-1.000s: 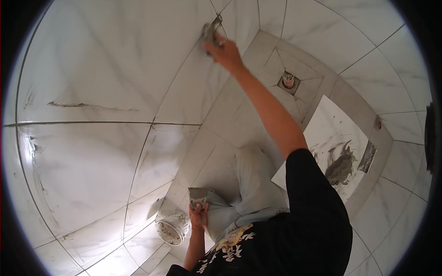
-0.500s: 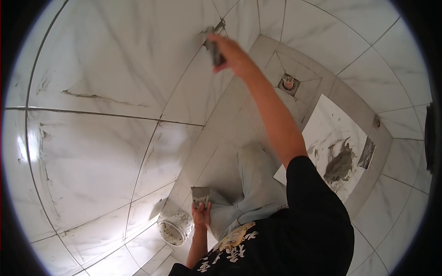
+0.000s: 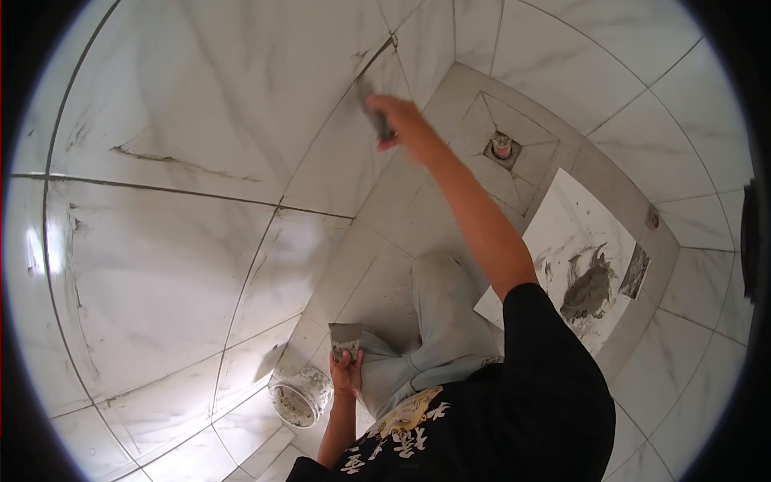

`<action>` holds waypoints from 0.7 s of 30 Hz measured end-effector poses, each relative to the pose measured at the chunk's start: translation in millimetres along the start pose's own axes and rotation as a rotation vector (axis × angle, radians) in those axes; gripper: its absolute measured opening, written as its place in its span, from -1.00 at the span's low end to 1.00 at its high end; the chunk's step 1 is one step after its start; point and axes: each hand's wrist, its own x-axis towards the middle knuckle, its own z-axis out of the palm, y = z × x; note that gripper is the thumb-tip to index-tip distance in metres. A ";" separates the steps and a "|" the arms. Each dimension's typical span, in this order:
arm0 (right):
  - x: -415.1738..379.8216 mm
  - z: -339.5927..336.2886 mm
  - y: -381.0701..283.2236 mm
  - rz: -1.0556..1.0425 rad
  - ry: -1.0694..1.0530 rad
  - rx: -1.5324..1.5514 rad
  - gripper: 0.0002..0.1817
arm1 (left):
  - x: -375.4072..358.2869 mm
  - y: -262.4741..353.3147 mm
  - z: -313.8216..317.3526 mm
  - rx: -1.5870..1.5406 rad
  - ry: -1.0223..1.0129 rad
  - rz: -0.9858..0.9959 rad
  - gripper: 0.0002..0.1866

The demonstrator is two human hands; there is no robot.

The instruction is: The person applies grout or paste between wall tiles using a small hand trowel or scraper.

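My right hand [image 3: 404, 127] is closed on a grey scraper [image 3: 377, 115], blurred by motion, against the marbled wall tiles beside a slanting joint. Dark grout [image 3: 379, 55] fills the upper part of that joint, just above the scraper. Low in the view, my left hand [image 3: 346, 374] holds a second, wide-bladed scraper [image 3: 345, 339] upright near my knee, with some grey paste on its blade.
A paste-smeared bucket [image 3: 297, 399] stands by the wall below my left hand. On the floor at the right lies a white tile sheet [image 3: 566, 210] bearing a grey mortar heap [image 3: 589, 291]. Behind it a pipe stub [image 3: 502, 148] rises from a square drain recess.
My right hand has moved down along the joint with its scraper. The wide grey smear there is now a thin dark line. My left hand has barely shifted.
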 end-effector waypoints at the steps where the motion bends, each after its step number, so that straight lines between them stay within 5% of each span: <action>1: 8.4 -8.3 -4.6 -0.029 0.092 0.097 -0.41 | -1.8 -2.1 -4.3 -0.014 0.009 0.008 -0.59; 8: 67.8 -47.4 -56.7 -0.093 0.256 0.057 -0.47 | -6.2 -1.7 -3.7 -0.045 0.033 0.026 -0.59; 15: 26.4 14.4 -30.3 -0.198 0.198 -0.074 -0.52 | -4.8 -0.8 -9.7 -0.037 -0.046 0.005 -0.57; 18: -1.2 18.9 -17.0 0.020 0.029 -0.055 -0.49 | -4.4 -1.7 -9.8 -0.025 -0.029 0.000 -0.57; 21: 28.1 -19.6 -16.3 0.015 0.159 0.037 -0.49 | -6.1 -1.5 -9.3 -0.049 -0.009 0.020 -0.59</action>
